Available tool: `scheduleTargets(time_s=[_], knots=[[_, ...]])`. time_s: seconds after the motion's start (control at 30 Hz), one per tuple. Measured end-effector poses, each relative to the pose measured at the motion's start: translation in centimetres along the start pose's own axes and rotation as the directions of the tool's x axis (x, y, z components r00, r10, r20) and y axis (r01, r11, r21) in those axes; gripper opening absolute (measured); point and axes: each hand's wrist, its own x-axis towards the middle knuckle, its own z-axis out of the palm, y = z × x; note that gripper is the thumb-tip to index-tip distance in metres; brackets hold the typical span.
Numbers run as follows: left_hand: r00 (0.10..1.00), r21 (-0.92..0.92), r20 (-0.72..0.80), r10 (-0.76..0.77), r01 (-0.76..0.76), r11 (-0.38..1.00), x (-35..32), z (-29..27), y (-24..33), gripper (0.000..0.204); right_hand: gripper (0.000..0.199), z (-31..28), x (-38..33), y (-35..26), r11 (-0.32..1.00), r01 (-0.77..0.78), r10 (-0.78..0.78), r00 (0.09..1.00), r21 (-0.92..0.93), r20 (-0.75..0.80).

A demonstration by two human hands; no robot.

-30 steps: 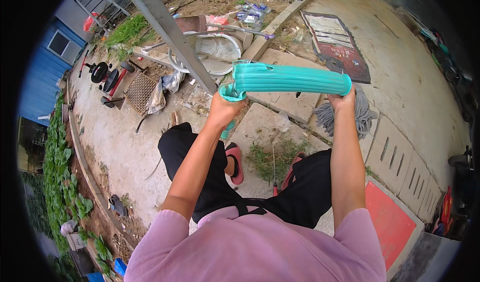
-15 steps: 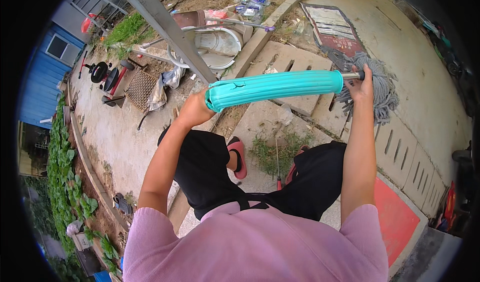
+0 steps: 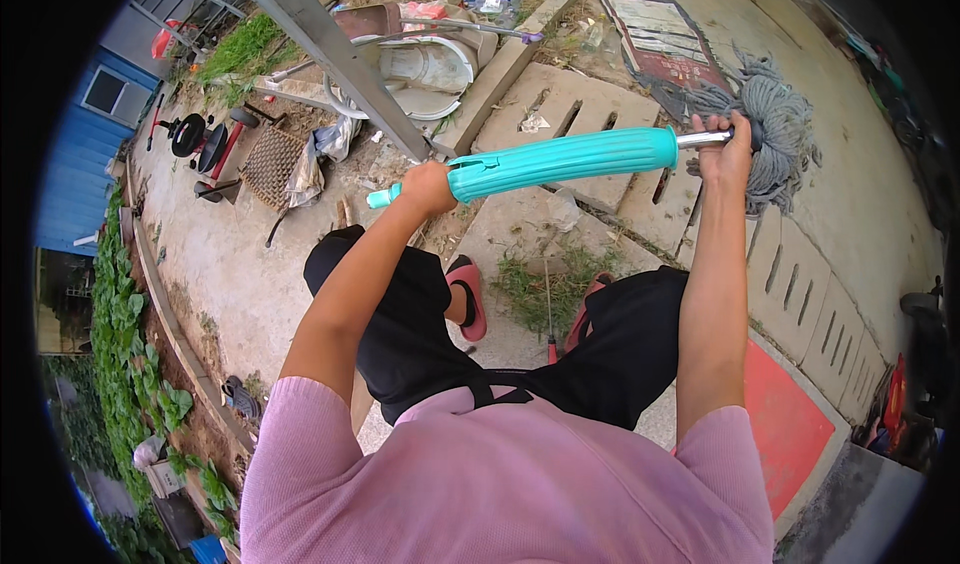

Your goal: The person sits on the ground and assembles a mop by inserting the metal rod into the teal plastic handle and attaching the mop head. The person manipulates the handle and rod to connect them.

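A twist mop lies crosswise before me, its ribbed teal sleeve point(image 3: 565, 164) slightly bowed, with a split near the left end. My left hand point(image 3: 428, 188) is closed round the mop just left of that split. A short teal end piece point(image 3: 382, 197) pokes out beyond my fist. At the other side, my right hand point(image 3: 727, 156) grips the dark collar end of the bare metal shaft point(image 3: 703, 139), beside the grey string mop head point(image 3: 780, 134). The strands hang over the slotted slabs. On the ground between my feet is a long thin rod with a red handle point(image 3: 551, 350).
A grey metal post point(image 3: 335, 54) slants down ahead on the left. Behind it lie a white basin point(image 3: 425, 74) and scrap. A woven mat point(image 3: 277, 174) and a small wheeled frame point(image 3: 225, 154) are at left. Slotted concrete slabs point(image 3: 785, 264) run along the right.
My left hand has moved right and slightly up, and the teal end piece now shows beyond it. More metal shaft is bare at the right. The mop head has shifted a little right.
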Motion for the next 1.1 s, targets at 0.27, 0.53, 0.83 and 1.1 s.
scheduleTargets(time_s=[0.27, 0.53, 0.83, 1.1], knots=[[0.966, -0.04, -0.176, 0.187, -0.197, 0.98, -1.6, -5.4, 0.5, 0.02, 0.027, -4.6, 2.6, -2.3, 0.963, -0.004, 0.077, 0.962, 0.268, -0.261], [0.945, -0.517, -0.308, 0.106, -0.26, 0.816, -5.9, -4.6, 3.8, 0.025, 0.021, -9.5, 5.8, -2.4, 0.929, -0.296, 0.331, 0.933, 0.223, -0.14], [0.933, -0.349, -0.359, 0.026, -0.16, 0.923, -6.7, -11.5, -3.3, 0.026, 0.043, -0.3, -3.4, -1.8, 0.406, -0.009, 0.293, 0.949, -0.914, 0.12], [0.962, -0.49, -0.273, 0.005, -0.144, 0.86, -9.5, -10.5, -3.4, 0.033, 0.041, 1.0, -2.9, 1.3, -0.456, 0.749, 0.217, 0.618, -0.481, 0.756]])
